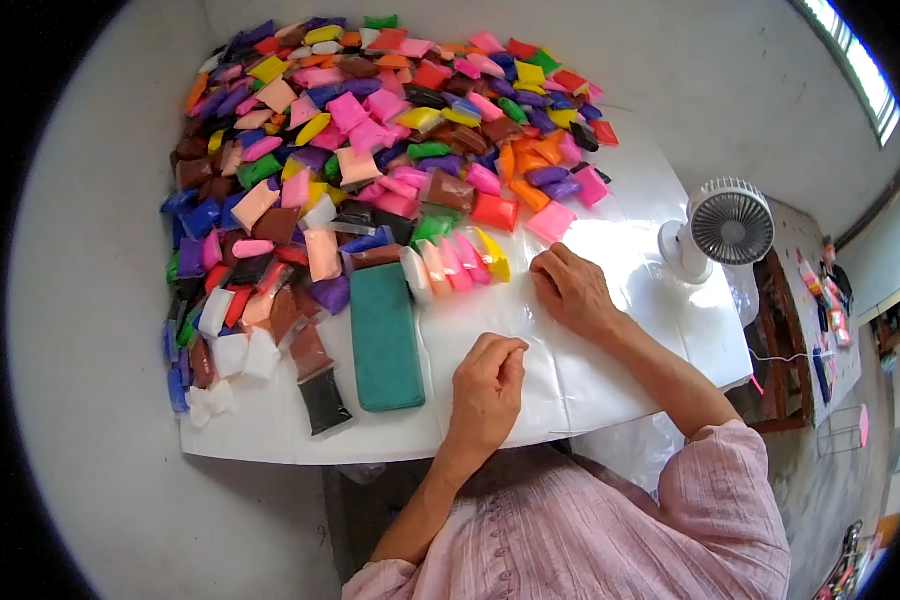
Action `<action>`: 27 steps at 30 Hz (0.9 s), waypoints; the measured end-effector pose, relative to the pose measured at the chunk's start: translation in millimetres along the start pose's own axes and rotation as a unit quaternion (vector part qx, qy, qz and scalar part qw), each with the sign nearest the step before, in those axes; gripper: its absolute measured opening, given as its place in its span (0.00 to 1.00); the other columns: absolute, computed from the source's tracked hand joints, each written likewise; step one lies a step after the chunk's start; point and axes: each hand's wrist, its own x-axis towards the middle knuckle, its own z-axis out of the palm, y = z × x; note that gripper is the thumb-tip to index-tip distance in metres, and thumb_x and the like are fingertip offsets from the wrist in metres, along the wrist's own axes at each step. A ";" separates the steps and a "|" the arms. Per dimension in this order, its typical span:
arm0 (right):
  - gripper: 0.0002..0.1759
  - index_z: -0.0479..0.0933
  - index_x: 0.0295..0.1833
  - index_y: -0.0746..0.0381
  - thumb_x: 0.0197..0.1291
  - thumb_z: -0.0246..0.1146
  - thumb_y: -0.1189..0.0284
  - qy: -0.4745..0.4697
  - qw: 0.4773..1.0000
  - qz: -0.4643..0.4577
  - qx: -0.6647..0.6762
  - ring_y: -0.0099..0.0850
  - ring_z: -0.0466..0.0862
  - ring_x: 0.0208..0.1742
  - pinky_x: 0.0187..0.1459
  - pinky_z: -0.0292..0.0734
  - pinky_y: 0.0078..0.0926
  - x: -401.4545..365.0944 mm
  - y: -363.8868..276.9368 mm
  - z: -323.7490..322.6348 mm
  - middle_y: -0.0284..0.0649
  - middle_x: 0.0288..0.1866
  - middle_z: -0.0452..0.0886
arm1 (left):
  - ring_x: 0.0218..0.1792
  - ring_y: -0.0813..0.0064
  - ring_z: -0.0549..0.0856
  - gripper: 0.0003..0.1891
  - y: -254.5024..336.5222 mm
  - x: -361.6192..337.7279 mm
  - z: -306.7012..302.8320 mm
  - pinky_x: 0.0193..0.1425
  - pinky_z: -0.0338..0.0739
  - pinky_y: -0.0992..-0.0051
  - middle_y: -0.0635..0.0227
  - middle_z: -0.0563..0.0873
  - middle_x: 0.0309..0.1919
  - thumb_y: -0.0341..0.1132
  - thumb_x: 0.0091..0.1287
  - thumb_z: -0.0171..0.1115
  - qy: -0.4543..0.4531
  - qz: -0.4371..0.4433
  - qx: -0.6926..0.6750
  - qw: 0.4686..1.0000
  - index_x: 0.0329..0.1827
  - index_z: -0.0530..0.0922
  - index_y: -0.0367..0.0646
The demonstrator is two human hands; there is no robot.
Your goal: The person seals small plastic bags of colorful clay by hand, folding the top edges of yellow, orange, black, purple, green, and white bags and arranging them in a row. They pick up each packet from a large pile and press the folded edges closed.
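Observation:
My left hand (pixel 487 385) rests near the front of the white-covered table (pixel 610 385), fingers curled into a loose fist and thumb against the index finger, with nothing showing in it. Farther up and to the right, my right hand (pixel 573 287) lies knuckles up, its fingers bent under; no object shows in it. Just left of that hand stands a row of small plastic packets: a white packet (pixel 416 276), peach and pink ones, and a yellow packet (pixel 493 256) at the right end. A teal rectangular case (pixel 385 338) lies left of my left hand.
A large heap of coloured packets (pixel 370 130) covers the back and left of the table. One black packet (pixel 322 402) and crumpled white tissue (pixel 211 402) lie at the front left. A white fan (pixel 730 225) stands at the right edge. Walls rise behind and left.

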 end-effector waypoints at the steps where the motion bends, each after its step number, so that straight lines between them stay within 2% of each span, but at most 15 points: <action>1: 0.04 0.73 0.37 0.62 0.57 0.61 0.76 0.000 1.000 0.001 0.003 0.42 0.80 0.34 0.34 0.74 0.38 0.1 0.0 0.1 0.42 0.34 0.75 | 0.26 0.80 0.74 0.05 0.9 0.2 -0.3 0.30 0.70 0.79 0.65 0.80 0.33 0.24 0.68 0.57 0.000 -0.001 0.000 1.000 0.41 0.81 0.33; 4: 0.04 0.73 0.37 0.62 0.57 0.61 0.76 0.000 1.000 0.006 0.011 0.42 0.79 0.33 0.34 0.74 0.38 0.2 0.0 -0.3 0.42 0.34 0.75 | 0.33 0.59 0.81 0.05 5.3 1.0 -2.3 0.38 0.75 0.69 0.55 0.81 0.35 0.22 0.65 0.57 -0.016 -0.017 0.003 1.000 0.41 0.79 0.32; 19: 0.04 0.75 0.36 0.63 0.56 0.63 0.77 0.000 0.999 0.013 0.034 0.42 0.80 0.32 0.33 0.75 0.37 0.9 1.6 -1.1 0.42 0.33 0.77 | 0.30 0.62 0.80 0.05 5.6 1.6 -1.1 0.35 0.75 0.70 0.56 0.80 0.34 0.22 0.65 0.57 -0.008 0.001 0.015 1.000 0.40 0.79 0.32; 22: 0.04 0.75 0.36 0.63 0.56 0.63 0.77 0.004 0.999 0.010 0.036 0.42 0.79 0.32 0.33 0.75 0.37 0.2 2.6 0.1 0.42 0.33 0.76 | 0.28 0.76 0.77 0.06 2.8 0.7 -0.1 0.33 0.72 0.77 0.63 0.81 0.34 0.25 0.68 0.56 -0.007 -0.002 0.014 1.000 0.41 0.80 0.33; 25: 0.04 0.75 0.36 0.63 0.56 0.62 0.77 0.010 0.999 0.003 0.040 0.43 0.79 0.31 0.33 0.75 0.38 -0.6 4.0 1.2 0.43 0.33 0.76 | 0.29 0.63 0.80 0.05 8.6 1.1 -1.0 0.35 0.75 0.71 0.56 0.80 0.34 0.21 0.65 0.56 -0.013 -0.022 0.000 1.000 0.40 0.79 0.32; 27: 0.03 0.74 0.36 0.62 0.56 0.61 0.76 0.015 0.999 0.000 0.047 0.43 0.79 0.31 0.32 0.75 0.40 -0.6 4.2 1.5 0.43 0.33 0.76 | 0.29 0.63 0.80 0.05 8.5 0.8 -1.0 0.35 0.74 0.71 0.56 0.80 0.34 0.22 0.65 0.56 -0.015 -0.022 0.004 1.000 0.41 0.79 0.32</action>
